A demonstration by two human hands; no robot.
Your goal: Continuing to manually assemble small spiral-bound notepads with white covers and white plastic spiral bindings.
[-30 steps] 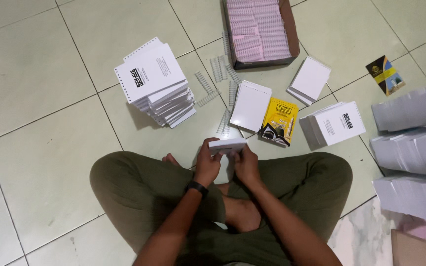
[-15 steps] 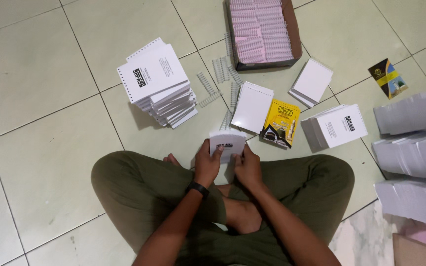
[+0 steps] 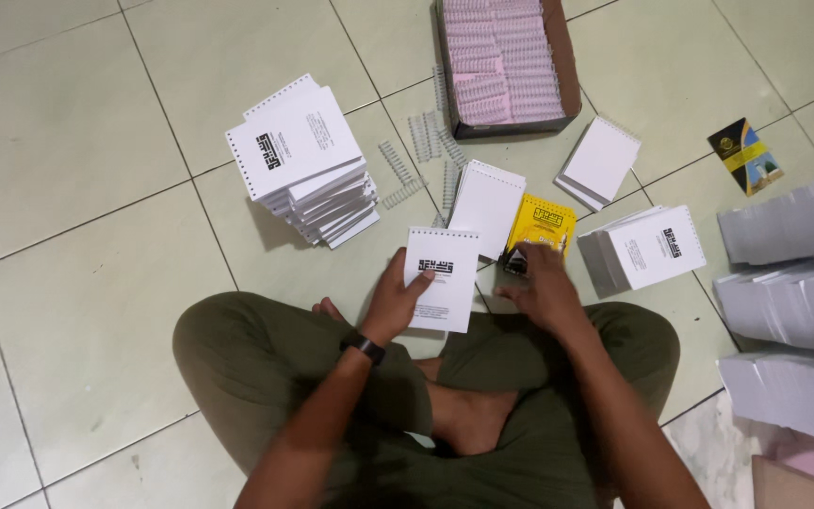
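Pale floor tiles [image 3: 68,141], me cross-legged among paper stacks. Progress, as I judge it: tall pile of punched booklets [image 3: 305,162] already built at left; loose wire coils [image 3: 405,174] and full box of coils [image 3: 506,61] unused; unbound sheet stacks [image 3: 789,302] waiting at right, so plenty left. My left hand [image 3: 398,300] closed on white booklet [image 3: 443,278], thumb over its cover, held just above floor before my knees. My right hand [image 3: 541,287] half open, fingertips touching yellow cover [image 3: 541,226], nothing gripped.
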